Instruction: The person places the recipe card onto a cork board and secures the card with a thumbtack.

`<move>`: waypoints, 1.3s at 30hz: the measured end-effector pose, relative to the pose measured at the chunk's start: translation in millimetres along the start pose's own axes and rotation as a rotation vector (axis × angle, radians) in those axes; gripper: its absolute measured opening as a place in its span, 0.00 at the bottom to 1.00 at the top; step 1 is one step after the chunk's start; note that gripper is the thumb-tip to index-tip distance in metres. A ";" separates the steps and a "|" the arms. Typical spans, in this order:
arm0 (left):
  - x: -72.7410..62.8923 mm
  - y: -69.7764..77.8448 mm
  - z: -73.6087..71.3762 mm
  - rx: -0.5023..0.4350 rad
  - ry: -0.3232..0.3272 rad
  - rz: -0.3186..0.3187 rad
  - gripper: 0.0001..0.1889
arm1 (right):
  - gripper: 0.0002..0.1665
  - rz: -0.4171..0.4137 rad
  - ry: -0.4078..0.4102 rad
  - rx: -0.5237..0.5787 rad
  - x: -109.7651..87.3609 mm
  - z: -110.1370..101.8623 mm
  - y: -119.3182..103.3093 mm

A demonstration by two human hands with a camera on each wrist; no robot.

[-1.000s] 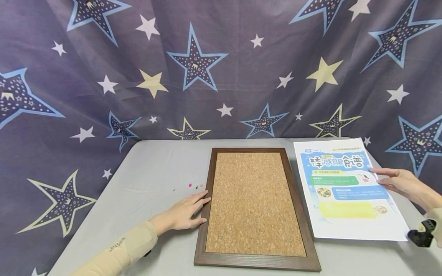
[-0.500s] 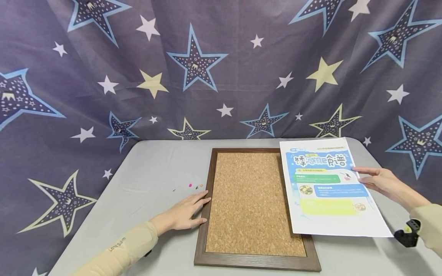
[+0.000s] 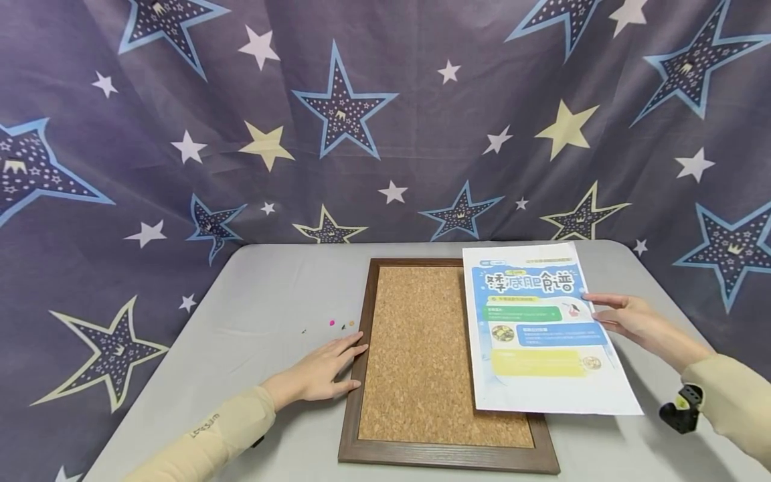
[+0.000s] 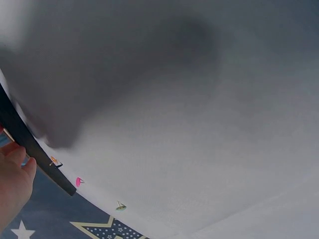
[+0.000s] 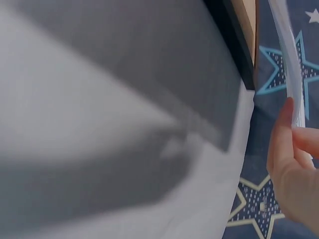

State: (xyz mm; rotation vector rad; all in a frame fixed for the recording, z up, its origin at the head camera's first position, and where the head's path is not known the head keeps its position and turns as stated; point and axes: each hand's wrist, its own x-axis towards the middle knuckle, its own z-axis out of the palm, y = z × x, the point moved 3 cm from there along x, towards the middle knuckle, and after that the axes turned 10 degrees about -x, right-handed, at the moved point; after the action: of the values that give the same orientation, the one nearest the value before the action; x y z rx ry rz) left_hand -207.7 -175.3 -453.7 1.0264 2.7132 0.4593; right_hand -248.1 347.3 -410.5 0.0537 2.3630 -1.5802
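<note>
A corkboard in a dark brown wooden frame lies on the table. My left hand rests at its left edge, fingers extended, fingertips touching the frame. My right hand pinches the right edge of a printed paper poster with blue, green and yellow panels. In the right wrist view the thumb and fingers close on the paper's edge. The poster hangs over the board's right part, hiding the frame there, and reaches past it to the right.
Left of the board lie several small push pins, including a pink pin, an orange pin and a green pin. A grey cloth covers the table. A star-patterned curtain hangs behind and at the sides.
My right hand has moved left with the poster, from beside the corkboard to over its right part. The left hand and the board have stayed in place.
</note>
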 end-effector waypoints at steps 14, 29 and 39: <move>0.7 0.1 -0.1 0.012 0.004 0.017 0.34 | 0.21 -0.054 -0.115 0.216 6.2 45.0 -11.1; -0.4 0.4 -0.4 0.020 0.013 0.032 0.33 | 0.31 -0.023 -0.106 0.203 13.5 93.4 -27.8; 0.0 1.2 -0.7 0.018 0.035 0.062 0.33 | 0.33 0.010 -0.086 0.160 17.5 117.9 -38.6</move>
State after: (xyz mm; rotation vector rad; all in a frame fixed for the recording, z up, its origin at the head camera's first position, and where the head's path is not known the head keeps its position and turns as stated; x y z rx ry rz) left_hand -207.1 -174.6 -452.6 1.1208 2.7272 0.4693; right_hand -246.0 222.5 -421.9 0.0302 2.1654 -1.7278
